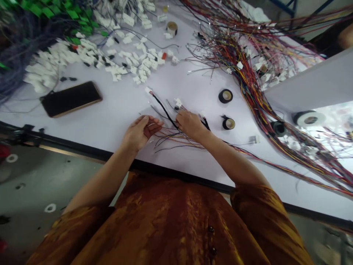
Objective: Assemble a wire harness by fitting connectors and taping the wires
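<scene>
My right hand (189, 125) grips a wire harness (179, 141) on the white table top (116, 106), close to where its black sleeved section (162, 110) meets thin coloured wires. A white connector (149, 90) ends the black section, above my left hand. Two more small white connectors (178, 103) lie just beyond my right fingers. My left hand (142, 132) hovers near the table's front edge, fingers curled, beside thin wires. I cannot tell whether it holds one.
A smartphone (71, 99) lies at left. Heaps of white connectors (82, 55) and a large multicoloured wire bundle (248, 62) spread across the far table. Two black tape rolls (225, 96) stand at right of my hands. A grey panel (309, 81) juts in at right.
</scene>
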